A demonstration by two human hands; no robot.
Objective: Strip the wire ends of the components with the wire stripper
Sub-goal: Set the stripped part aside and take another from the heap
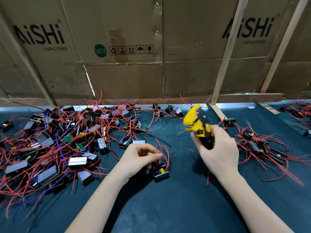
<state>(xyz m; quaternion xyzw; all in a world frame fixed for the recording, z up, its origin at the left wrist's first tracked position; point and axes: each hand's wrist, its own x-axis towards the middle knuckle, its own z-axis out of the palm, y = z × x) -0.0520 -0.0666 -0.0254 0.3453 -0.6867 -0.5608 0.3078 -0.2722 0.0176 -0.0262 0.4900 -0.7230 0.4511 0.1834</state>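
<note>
Left hand (140, 158) sits near the middle of a dark green work surface (168, 207), its thumb and fingertips pinching a thin red wire (165, 154) that loops up out of a small black boxed component (160, 172) lying just beside and below the fingers. Far to the left of that hand spreads a big tangled heap of unprocessed components (55, 145), black housings with red, black and a few purple leads crossing one another. To the right of the held component, the right hand (218, 152) is raised off the surface, fingers curled around the handles of a yellow and black wire stripper (197, 123), whose head points up and to the left, apart from the wire. Further right lies a smaller scatter of components (259, 147). Behind everything stands a wall of cardboard cartons (117, 47). The wire looks light, thin and floppy, so it probably needs pinching close to its free end to stay steady for the tool; the little box seems light enough to drag along if the lead is tugged, and is best steadied by its rigid housing.
</note>
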